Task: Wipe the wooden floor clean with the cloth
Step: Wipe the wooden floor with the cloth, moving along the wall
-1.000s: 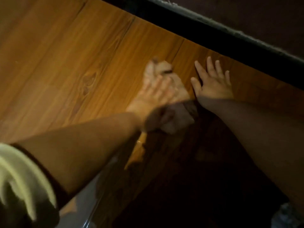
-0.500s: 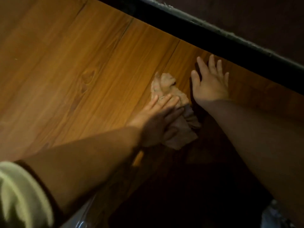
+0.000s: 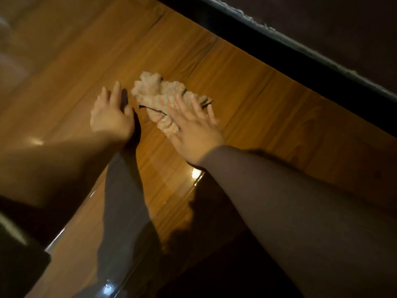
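Observation:
A crumpled pale cloth [image 3: 155, 91] with faint pink stripes lies on the glossy wooden floor [image 3: 253, 97]. My right hand [image 3: 193, 127] presses down on the cloth's near end, fingers spread over it. Just left of the cloth, my left hand [image 3: 109, 117] rests flat on the bare boards with its fingers apart, holding nothing. The part of the cloth under my right palm is hidden.
A dark raised edge [image 3: 285, 41] runs diagonally along the far side of the floor, with a dim surface beyond it. Deep shadow [image 3: 214, 265] from my arms and body covers the near boards. Light glints off the floor [image 3: 196, 174] near my right wrist.
The cloth has passed from my left hand to my right. My left hand now lies flat on the floor to the left, and the view has shifted.

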Tool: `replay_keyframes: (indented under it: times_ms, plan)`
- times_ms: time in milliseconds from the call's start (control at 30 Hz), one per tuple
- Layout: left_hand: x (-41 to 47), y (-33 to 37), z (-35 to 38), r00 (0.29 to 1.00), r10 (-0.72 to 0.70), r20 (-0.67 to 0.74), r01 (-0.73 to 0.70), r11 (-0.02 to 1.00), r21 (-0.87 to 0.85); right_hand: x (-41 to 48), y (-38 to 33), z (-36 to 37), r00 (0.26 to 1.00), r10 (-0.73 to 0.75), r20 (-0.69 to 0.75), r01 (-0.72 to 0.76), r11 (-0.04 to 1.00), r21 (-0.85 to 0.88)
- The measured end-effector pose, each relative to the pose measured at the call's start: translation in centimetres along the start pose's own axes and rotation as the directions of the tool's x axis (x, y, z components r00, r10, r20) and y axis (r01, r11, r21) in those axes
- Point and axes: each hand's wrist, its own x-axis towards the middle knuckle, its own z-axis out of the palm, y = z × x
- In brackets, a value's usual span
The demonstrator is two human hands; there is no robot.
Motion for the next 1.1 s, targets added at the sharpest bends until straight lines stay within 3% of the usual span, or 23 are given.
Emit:
replay_keyframes:
  times_ms: [67, 133, 200, 267, 333, 400, 467, 567, 600, 667, 733, 767, 833, 933, 1033, 1100]
  plan:
    - [-1.4, -1.6, 1.0, 0.993, 0.041, 0.111, -0.049, 0.996, 0.072, 1.4, -0.9, 1.1, 0.997, -0.01, 0.075, 0.013, 0.999, -0.032]
    - [-1.9, -2.5, 1.3, 0.989, 0.099, 0.113, -0.11, 0.99, 0.092, 2.2, -1.2, 1.7, 0.995, 0.006, 0.101, -0.001, 0.998, -0.055]
    - [-1.7, -3.3, 0.9, 0.986, 0.14, 0.09, -0.151, 0.98, 0.126, 1.6, -1.5, 2.0, 0.984, -0.098, 0.145, 0.116, 0.987, -0.115]
    - [-1.1, -4.3, 0.4, 0.985, 0.159, 0.063, -0.167, 0.971, 0.17, 0.1, -1.0, 2.5, 0.929, -0.273, 0.249, 0.326, 0.923, -0.203]
    - [-0.4, -5.3, -0.2, 0.994, 0.104, 0.045, -0.111, 0.973, 0.201, -0.2, 1.4, 1.8, 0.895, -0.273, 0.354, 0.368, 0.899, -0.236]
    - [0.5, -6.3, -0.6, 0.998, 0.0, 0.058, -0.013, 0.977, 0.212, 2.0, 4.3, 0.4, 0.947, -0.175, 0.27, 0.257, 0.915, -0.31]
    - [0.7, -6.8, -0.2, 0.995, -0.043, 0.091, 0.022, 0.977, 0.214, 4.9, 6.4, -1.2, 0.999, 0.002, 0.041, 0.009, 0.964, -0.265]
    - [0.5, -7.0, 0.4, 0.998, -0.026, 0.053, 0.015, 0.979, 0.203, 7.9, 5.6, -1.2, 0.973, 0.212, -0.089, -0.225, 0.955, -0.192]
    - [0.4, -7.2, 0.5, 0.999, -0.026, 0.037, 0.019, 0.981, 0.193, 8.2, 4.1, -0.5, 0.98, 0.194, -0.034, -0.197, 0.954, -0.228]
    - [0.4, -7.4, 0.6, 1.0, -0.027, 0.013, 0.025, 0.985, 0.174, 7.9, 0.1, 0.9, 0.988, 0.015, 0.153, 0.02, 0.974, -0.227]
    - [0.5, -7.6, 0.6, 1.0, -0.024, 0.0, 0.024, 0.988, 0.155, 7.2, -3.4, 1.7, 0.961, -0.238, 0.14, 0.256, 0.958, -0.127]
    - [0.5, -7.7, 0.6, 1.0, -0.027, -0.005, 0.027, 0.989, 0.144, 7.7, -4.4, 1.6, 0.955, -0.281, 0.094, 0.291, 0.949, -0.118]
    - [0.5, -7.6, 0.8, 1.0, -0.015, -0.009, 0.016, 0.99, 0.139, 9.2, -4.3, 0.6, 0.985, -0.166, 0.043, 0.17, 0.975, -0.14]
    - [0.6, -7.9, 0.9, 1.0, -0.02, -0.015, 0.022, 0.99, 0.136, 11.6, -2.3, -1.8, 0.998, 0.063, 0.001, -0.063, 0.998, 0.019]
    - [0.5, -7.9, 1.0, 1.0, -0.012, -0.011, 0.013, 0.99, 0.138, 13.3, -1.8, -4.2, 0.998, 0.067, -0.003, -0.067, 0.998, 0.004]
    - [0.5, -7.8, 1.0, 1.0, -0.016, -0.01, 0.017, 0.99, 0.139, 14.3, -2.5, -5.9, 0.989, 0.065, -0.131, -0.057, 0.996, 0.064]
